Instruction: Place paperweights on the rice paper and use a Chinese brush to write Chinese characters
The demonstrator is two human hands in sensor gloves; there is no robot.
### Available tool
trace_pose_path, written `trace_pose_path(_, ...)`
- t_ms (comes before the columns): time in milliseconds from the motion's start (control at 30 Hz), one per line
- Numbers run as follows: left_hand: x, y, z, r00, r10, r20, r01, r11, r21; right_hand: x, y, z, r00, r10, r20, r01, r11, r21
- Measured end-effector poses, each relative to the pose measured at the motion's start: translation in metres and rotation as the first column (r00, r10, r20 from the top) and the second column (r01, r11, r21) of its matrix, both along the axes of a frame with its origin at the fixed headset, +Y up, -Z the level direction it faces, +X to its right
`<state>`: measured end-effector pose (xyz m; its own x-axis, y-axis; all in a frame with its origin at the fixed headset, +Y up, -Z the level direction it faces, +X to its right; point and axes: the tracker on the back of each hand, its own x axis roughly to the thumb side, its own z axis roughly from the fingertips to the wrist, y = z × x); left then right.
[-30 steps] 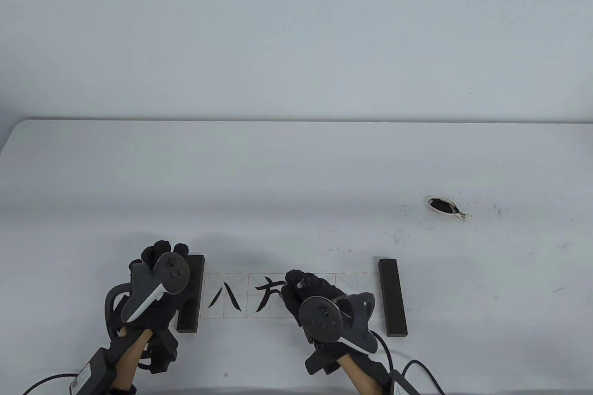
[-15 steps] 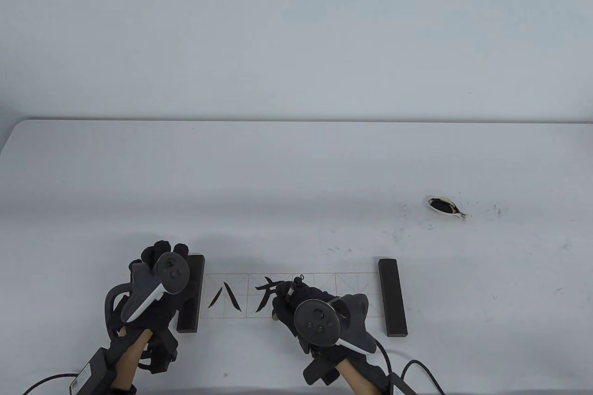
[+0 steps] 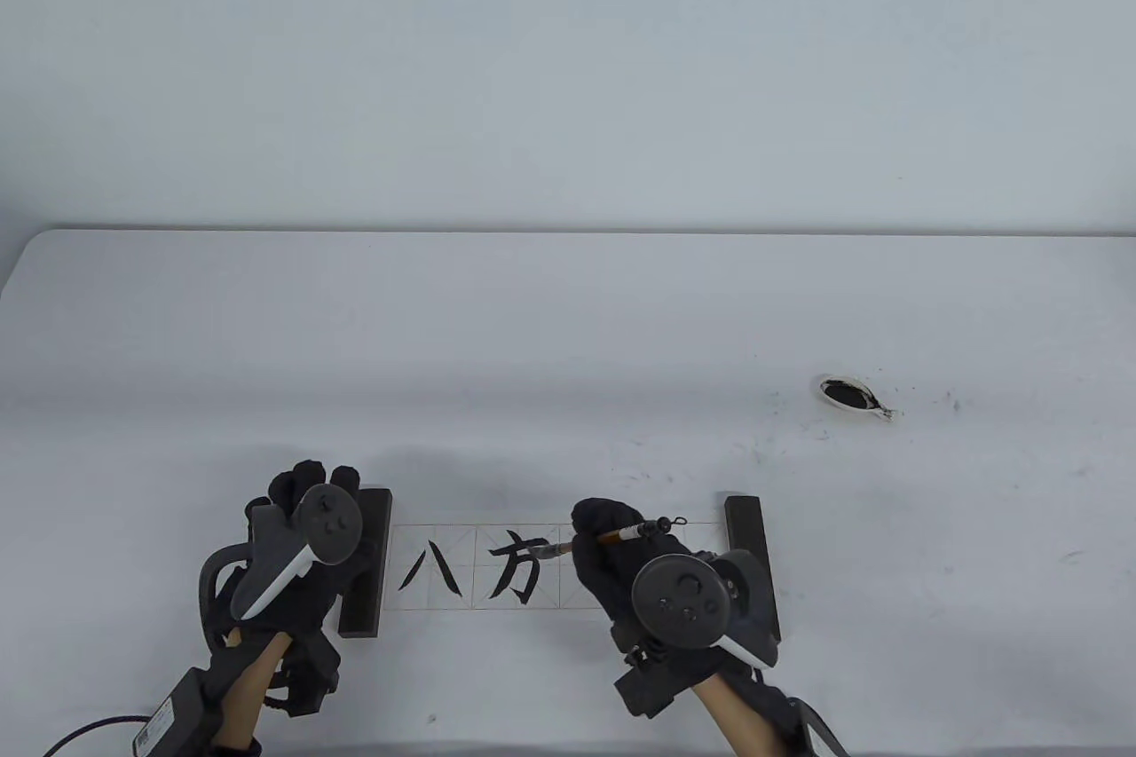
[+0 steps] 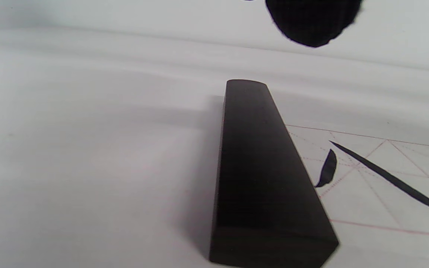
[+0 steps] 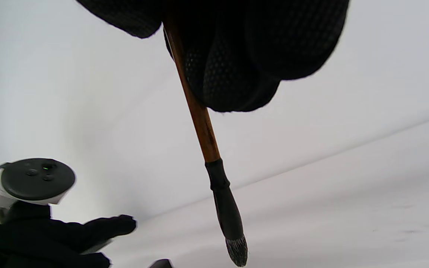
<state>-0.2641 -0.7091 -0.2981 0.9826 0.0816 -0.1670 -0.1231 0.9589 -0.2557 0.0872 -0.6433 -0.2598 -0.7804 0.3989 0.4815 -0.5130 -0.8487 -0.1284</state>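
Observation:
A rice paper strip lies near the table's front edge, with the inked characters 八 and 方 on it. A dark paperweight sits on its left end and another on its right end, partly hidden by my right hand's tracker. My left hand rests at the left paperweight with relaxed fingers, holding nothing. My right hand grips the brown brush, tilted, its dark tip pointing left just right of 方.
A small white ink dish with black ink stands at the right, with ink specks around it. Cables trail from both wrists at the front edge. The table's far edge meets a plain wall.
My right hand has moved right and up off 方, and the brush has tipped over, its tip now pointing left. The whole 方 now shows. My left hand has not moved.

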Motion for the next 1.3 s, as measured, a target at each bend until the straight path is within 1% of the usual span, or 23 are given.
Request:
trace_pose_path(100, 0.000, 0.000, 0.000, 1.000, 0.002, 0.000, -0.002, 1.000, 0.004, 0.021, -0.006, -0.005, 0.999, 0.040, 0.032, -0.040, 0.999, 0.008)
trace_pose_path(133, 0.000, 0.000, 0.000, 1.000, 0.003, 0.000, -0.003, 1.000, 0.004, 0.026, -0.009, -0.007, 0.999, 0.030, 0.040, -0.030, 1.000, 0.004)
trace_pose_path(233, 0.000, 0.000, 0.000, 1.000, 0.006, -0.004, -0.006, 1.000, 0.005, 0.041, -0.024, -0.011, 0.996, -0.067, 0.051, 0.067, 0.998, 0.006)
trace_pose_path(333, -0.001, 0.000, 0.000, 1.000, 0.011, -0.009, -0.011, 1.000, -0.002, 0.047, -0.031, -0.017, 0.997, -0.071, 0.026, 0.072, 0.997, -0.031)
trace_pose_path(400, -0.001, -0.001, 0.000, 1.000, 0.010, -0.012, -0.010, 1.000, -0.007, 0.048, -0.033, -0.018, 0.994, -0.108, 0.022, 0.109, 0.994, -0.031)
trace_pose_path(467, -0.001, -0.002, 0.000, 1.000, 0.009, -0.012, -0.009, 1.000, -0.013, 0.048, -0.035, -0.020, 0.994, -0.110, 0.012, 0.110, 0.993, -0.043)
trace_pose_path(1033, -0.001, -0.002, -0.001, 1.000, 0.008, -0.004, -0.008, 1.000, -0.016, 0.041, -0.045, -0.023, 0.999, -0.045, 0.010, 0.045, 0.996, -0.083)
trace_pose_path(1133, -0.001, -0.002, -0.001, 1.000, 0.007, -0.004, -0.007, 1.000, -0.017, 0.042, -0.044, -0.023, 0.999, -0.036, 0.032, 0.038, 0.997, -0.070)
trace_pose_path(1300, -0.001, -0.002, -0.001, 1.000, 0.008, -0.005, -0.008, 1.000, -0.020, 0.047, -0.041, -0.021, 0.995, 0.005, 0.104, -0.001, 0.999, -0.035)
